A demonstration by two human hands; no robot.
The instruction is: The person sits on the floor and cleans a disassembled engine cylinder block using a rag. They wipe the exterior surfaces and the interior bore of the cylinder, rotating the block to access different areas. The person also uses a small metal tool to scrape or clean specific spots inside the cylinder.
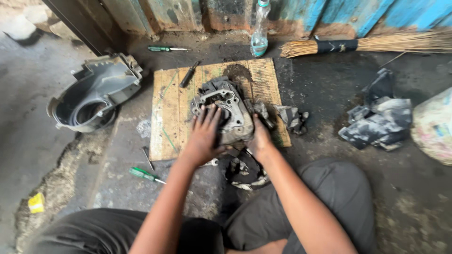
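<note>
A dirty concrete floor [376,197], dark with oil and grit, runs up to a rusted blue-painted metal wall [329,14] at the far side, and a worn wooden board [172,117] lies flat on it in front of the seated person's knees. On the board, toward its right edge and nearer its front edge than its back, sits a grey metal engine casting [226,110], greasy, with its open face turned up; its long axis runs from the board's front edge toward the back, leaning slightly left. The left hand [205,134] lies palm down on the casting's near left part, fingers spread and straight, pressing rather than clasping, so it grips nothing. The right hand [260,138] is at the casting's near right side by the board's front right corner, fingers curled over its edge; whether it truly clamps the metal cannot be told. Both forearms reach forward from the lap. A black-handled tool [189,75] lies near the board's back edge. Off the board lie a green screwdriver [146,175] near the front left corner, a grey plastic shroud [96,91] to the left, a plastic bottle [260,30] and a straw broom [376,44] by the wall, and crumpled rags [381,117] to the right.
</note>
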